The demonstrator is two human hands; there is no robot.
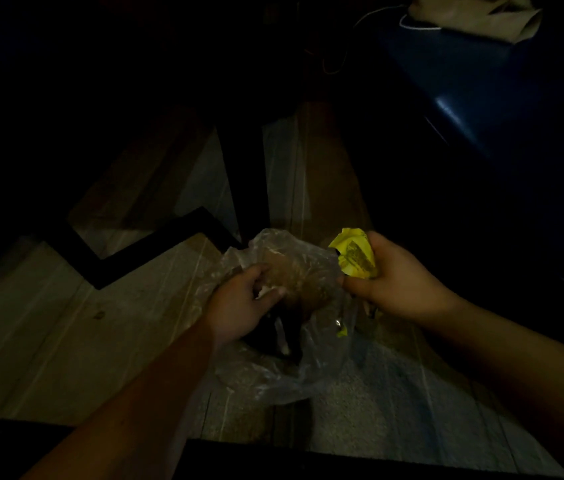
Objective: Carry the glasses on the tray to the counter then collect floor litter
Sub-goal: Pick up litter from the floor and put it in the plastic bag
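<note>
A clear plastic bag (311,368) hangs open low over the dim tiled floor, with dark and brownish scraps inside. My left hand (242,303) grips the bag's left rim, with a small white scrap pinched against it. My right hand (391,275) holds a crumpled yellow wrapper (355,254) at the bag's right rim and also pinches that edge of the bag. No glasses or tray are in view.
A black metal table frame (242,174) with a zigzag foot bar (135,247) stands just beyond the bag. A dark blue seat (474,109) fills the right side, with a beige cloth (474,15) on it. The scene is very dark.
</note>
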